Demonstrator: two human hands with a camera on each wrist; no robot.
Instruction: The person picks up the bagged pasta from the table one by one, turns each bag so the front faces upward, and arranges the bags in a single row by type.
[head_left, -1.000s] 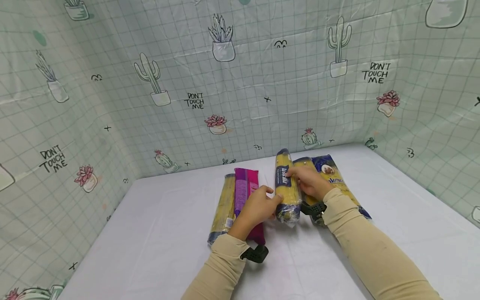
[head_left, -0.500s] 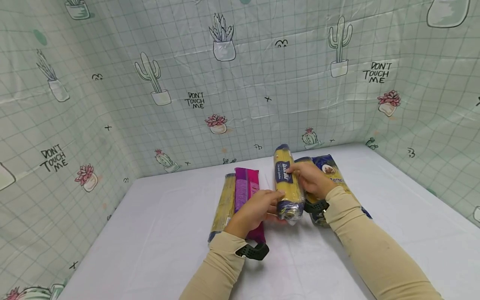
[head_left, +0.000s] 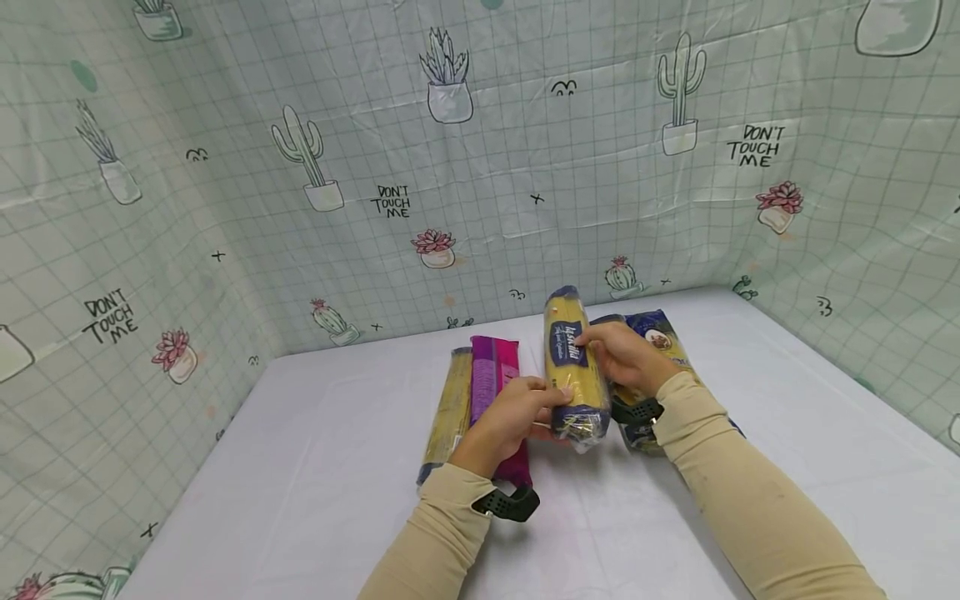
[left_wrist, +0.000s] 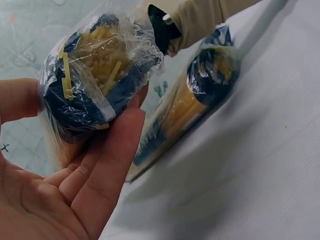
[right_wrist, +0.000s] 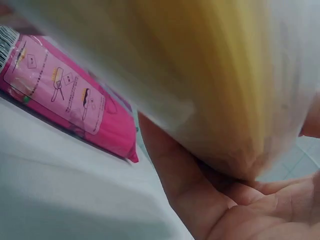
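Both hands hold one clear pack of yellow spaghetti (head_left: 588,385) with a dark blue label, tilted above the table. My left hand (head_left: 517,410) grips its near end, thumb on top and fingers underneath. Higher up, my right hand (head_left: 624,357) grips the pack's right side with the thumb over the label. The left wrist view shows the pack's crumpled end (left_wrist: 100,65) between thumb and fingers. In the right wrist view the spaghetti looms blurred above the palm (right_wrist: 265,205). A pink and purple packet (head_left: 495,367) lies left of the held pack, partly behind my left hand.
Another yellow pasta pack (head_left: 447,417) lies at the far left beside the pink packet. To the right, partly under my right arm, lie a second blue-ended spaghetti pack (left_wrist: 212,75) and a blue and yellow bag (head_left: 660,337). A patterned curtain (head_left: 480,167) rises behind the white table (head_left: 337,467).
The held spaghetti pack has risen slightly and turned so its label faces more toward the head camera. My left hand has slid its fingers further under the near end.
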